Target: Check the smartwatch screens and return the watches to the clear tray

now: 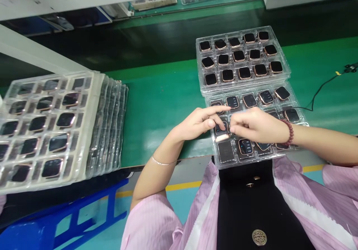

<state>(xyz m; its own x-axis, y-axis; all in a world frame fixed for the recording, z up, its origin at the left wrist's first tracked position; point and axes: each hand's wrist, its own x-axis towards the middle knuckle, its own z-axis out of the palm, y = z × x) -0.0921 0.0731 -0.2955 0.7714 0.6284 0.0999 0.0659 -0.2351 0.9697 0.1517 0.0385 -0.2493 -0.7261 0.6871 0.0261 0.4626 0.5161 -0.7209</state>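
Note:
A clear plastic tray (pixel 216 163) of smartwatches lies in front of me, and both hands are over its left part. A smartwatch (pixel 219 130) with a dark lit screen is tilted there, its pale gold edge facing me. My left hand (pixel 197 123) is open, index finger stretched out over the tray and another fingertip on that screen. From the other side my right hand (pixel 258 125), fingers curled closed, grips the watch by its right edge; the fingertips are partly hidden. Another smartwatch (pixel 245 146) with lit screen text sits below my right hand.
Behind, a second clear tray (pixel 200 82) holds several dark-screened watches. A tall stack of filled trays (pixel 96 130) stands at the left on the green table (pixel 151 108). A black cable (pixel 321 91) runs in from the right. A blue stool (pixel 36 227) is at lower left.

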